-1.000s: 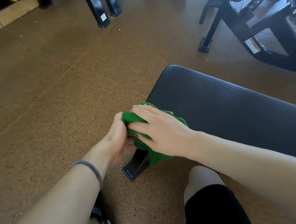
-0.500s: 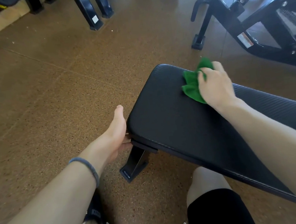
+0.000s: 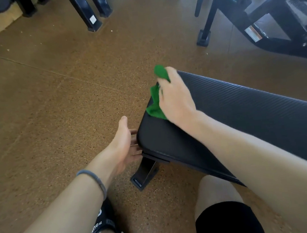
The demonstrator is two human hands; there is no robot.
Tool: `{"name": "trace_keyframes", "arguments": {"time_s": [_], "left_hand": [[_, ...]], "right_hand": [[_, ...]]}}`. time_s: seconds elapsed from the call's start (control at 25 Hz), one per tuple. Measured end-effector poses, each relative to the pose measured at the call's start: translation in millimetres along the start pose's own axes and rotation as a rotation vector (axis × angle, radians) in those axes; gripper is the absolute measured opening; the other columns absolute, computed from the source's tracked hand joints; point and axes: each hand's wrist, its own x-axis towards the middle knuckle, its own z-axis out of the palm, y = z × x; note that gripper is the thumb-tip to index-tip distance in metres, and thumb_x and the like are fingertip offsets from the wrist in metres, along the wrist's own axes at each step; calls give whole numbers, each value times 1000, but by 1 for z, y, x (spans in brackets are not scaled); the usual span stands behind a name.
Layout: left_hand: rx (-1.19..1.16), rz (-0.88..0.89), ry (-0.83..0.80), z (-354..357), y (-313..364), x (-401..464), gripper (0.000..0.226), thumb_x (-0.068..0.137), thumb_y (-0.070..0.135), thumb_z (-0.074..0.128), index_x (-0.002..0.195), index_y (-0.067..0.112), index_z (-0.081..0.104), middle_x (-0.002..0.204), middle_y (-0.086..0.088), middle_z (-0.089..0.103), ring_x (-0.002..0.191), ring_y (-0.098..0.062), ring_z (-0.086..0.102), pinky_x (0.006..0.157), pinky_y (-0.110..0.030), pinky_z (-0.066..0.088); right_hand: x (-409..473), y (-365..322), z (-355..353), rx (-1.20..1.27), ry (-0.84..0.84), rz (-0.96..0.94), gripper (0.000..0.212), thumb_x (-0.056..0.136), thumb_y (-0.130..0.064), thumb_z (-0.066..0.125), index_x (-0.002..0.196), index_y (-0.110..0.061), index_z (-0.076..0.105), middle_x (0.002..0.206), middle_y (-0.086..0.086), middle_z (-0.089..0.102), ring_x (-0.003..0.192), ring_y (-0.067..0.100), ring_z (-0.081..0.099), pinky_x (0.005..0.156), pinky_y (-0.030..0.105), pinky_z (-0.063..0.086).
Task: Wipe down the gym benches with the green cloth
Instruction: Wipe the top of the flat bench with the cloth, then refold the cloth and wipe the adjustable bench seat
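A black padded gym bench (image 3: pixel 242 111) runs from the centre of the view to the right edge. My right hand (image 3: pixel 175 99) grips the green cloth (image 3: pixel 155 105) and holds it on the pad's far left corner; part of the cloth sticks out above my fingers. At the bench's near left end my left hand (image 3: pixel 125 143) holds the edge, fingers tucked under the pad and thumb pointing up. A grey band circles my left wrist.
The bench's black foot (image 3: pixel 145 175) stands on the brown speckled floor (image 3: pixel 54 107). Another black bench frame (image 3: pixel 263 19) stands at the back right. Two black machine legs (image 3: pixel 90 13) are at the back centre. My knee in black shorts (image 3: pixel 226 218) is below the bench.
A second ago my right hand wiped the near end; half a second ago it was on the far side. It has since slid the cloth left to the far corner. My left hand stays at the end.
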Motion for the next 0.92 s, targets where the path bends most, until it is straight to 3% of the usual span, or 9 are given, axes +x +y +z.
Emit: {"name": "trace_keyframes", "arguments": {"time_s": [0.08, 0.12, 0.2, 0.32, 0.48, 0.56, 0.68, 0.8, 0.92], "left_hand": [[114, -21, -28, -3, 20, -16, 73, 102, 72, 23, 148, 22, 46, 138, -10, 64, 124, -30, 63, 107, -49, 47], [225, 0, -30, -4, 38, -29, 72, 102, 71, 27, 155, 24, 39, 149, -8, 56, 135, -30, 55, 117, -51, 37], [366, 109, -11, -9, 87, -53, 70, 103, 65, 39, 161, 30, 27, 161, -3, 42, 146, -27, 42, 122, -50, 27], [331, 218, -21, -18, 163, -96, 69, 98, 49, 61, 158, 34, 31, 150, -4, 54, 134, -23, 55, 116, -50, 40], [285, 203, -74, -30, 233, -173, 38, 98, 38, 69, 131, 25, 57, 119, -5, 73, 101, -21, 73, 90, -45, 60], [265, 214, -65, -42, 266, -209, 32, 98, 37, 69, 125, 26, 57, 119, -6, 72, 101, -22, 73, 89, -45, 60], [260, 196, -144, -63, 322, -261, 33, 97, 43, 68, 126, 37, 53, 117, -4, 74, 103, -21, 75, 93, -47, 60], [323, 208, -163, -87, 374, -294, 19, 103, 36, 61, 120, 31, 55, 114, -12, 74, 103, -28, 74, 95, -53, 59], [400, 207, -198, -113, 423, -317, 13, 106, 30, 55, 115, 20, 58, 109, -9, 75, 103, -28, 73, 95, -50, 58]], "right_hand": [[-15, -12, -14, 229, -111, -66, 36, 101, -5, 52, 136, -4, 63, 147, 13, 49, 128, 30, 54, 107, 36, 46], [-18, -25, -26, 360, -178, 9, 37, 103, -5, 53, 137, -8, 64, 146, 9, 52, 128, 26, 55, 109, 36, 46], [1, -50, -61, 772, -219, 384, 36, 102, -8, 57, 134, -22, 68, 138, 1, 60, 121, 20, 60, 108, 42, 50], [24, -90, -125, 1269, -249, 730, 37, 97, -9, 61, 122, -35, 71, 127, 0, 68, 114, 26, 68, 100, 54, 57], [53, -156, -222, 1661, -248, 881, 40, 108, -22, 46, 146, -34, 51, 135, 4, 64, 113, 22, 68, 84, 41, 61], [70, -183, -263, 1692, -254, 914, 46, 110, -20, 41, 154, -31, 42, 137, 4, 61, 111, 17, 67, 79, 35, 59], [98, -221, -309, 1633, -281, 915, 49, 105, -5, 44, 151, -23, 48, 134, 9, 64, 111, 20, 67, 83, 35, 58], [127, -253, -344, 1546, -348, 815, 50, 96, 10, 51, 136, -18, 61, 128, 14, 65, 108, 26, 68, 84, 38, 59], [156, -278, -366, 1261, -388, 648, 30, 87, 5, 63, 110, -14, 67, 109, 11, 68, 99, 25, 69, 86, 47, 58]]}}
